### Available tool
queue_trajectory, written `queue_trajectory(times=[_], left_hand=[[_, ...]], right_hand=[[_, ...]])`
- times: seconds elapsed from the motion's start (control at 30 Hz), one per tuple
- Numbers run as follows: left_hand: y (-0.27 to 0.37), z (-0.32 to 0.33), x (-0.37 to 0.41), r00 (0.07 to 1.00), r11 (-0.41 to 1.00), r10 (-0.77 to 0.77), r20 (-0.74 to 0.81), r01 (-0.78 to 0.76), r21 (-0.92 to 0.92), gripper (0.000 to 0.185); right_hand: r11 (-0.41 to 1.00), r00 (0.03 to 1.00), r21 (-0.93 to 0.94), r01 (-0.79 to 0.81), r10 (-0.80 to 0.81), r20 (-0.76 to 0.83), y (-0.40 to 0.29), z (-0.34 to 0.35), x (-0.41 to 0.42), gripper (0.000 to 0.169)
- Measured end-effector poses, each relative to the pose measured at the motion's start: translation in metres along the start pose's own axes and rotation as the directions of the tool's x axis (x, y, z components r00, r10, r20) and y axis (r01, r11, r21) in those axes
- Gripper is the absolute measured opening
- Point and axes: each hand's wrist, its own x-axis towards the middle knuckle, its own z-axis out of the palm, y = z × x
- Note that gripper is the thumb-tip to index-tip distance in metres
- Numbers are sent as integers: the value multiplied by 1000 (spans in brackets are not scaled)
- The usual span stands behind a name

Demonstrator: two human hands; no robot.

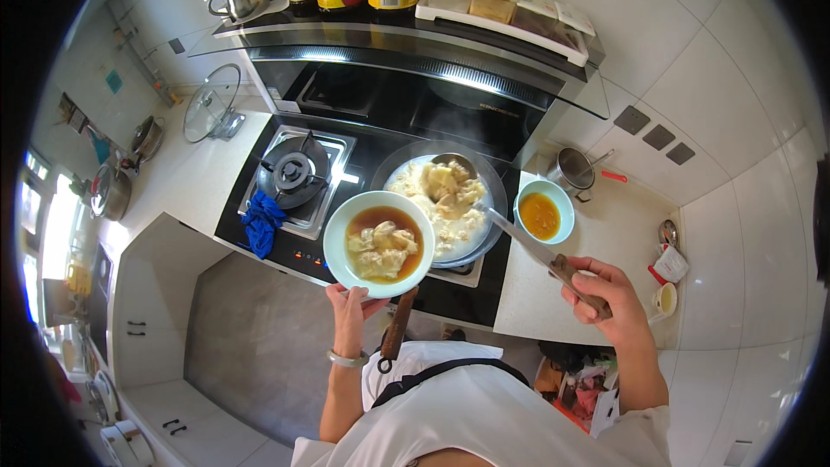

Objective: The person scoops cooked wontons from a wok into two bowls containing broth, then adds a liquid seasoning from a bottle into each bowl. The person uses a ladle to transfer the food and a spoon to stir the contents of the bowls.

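Observation:
My left hand (353, 311) holds a pale bowl (334, 253) by its near rim; dumplings (382, 250) sit in brown broth inside it. In my right hand (600, 298) is the wooden handle of a metal ladle (522, 233). The ladle's head lies in the wok, with dumplings in it, among more dumplings in cloudy, steaming liquid (463, 243). The wok (496, 191) stands on the right burner, and its wooden handle (399, 327) points towards me, close to the left hand. Right of the wok, a second pale bowl (569, 204) with brown broth rests on the counter.
A blue cloth (261, 224) lies against the bare left burner (292, 172). A glass lid (211, 107) stands upright at the back left. Behind the second bowl is a metal pot (572, 168). Above the stove, the range hood (415, 68) carries bottles and a seasoning box (506, 19).

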Motion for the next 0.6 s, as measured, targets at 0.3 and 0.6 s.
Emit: queue_trajectory(times=[0.3,0.6], left_hand=[[9,29,0,995,996,-68,76,72,-52,32],[10,32,-4,993,996,-78,89,81,-29,32]], right_hand=[[996,993,-71,-63,69,99,59,32,11,38],[857,968,-451,248,-237,82,99,37,16,36]])
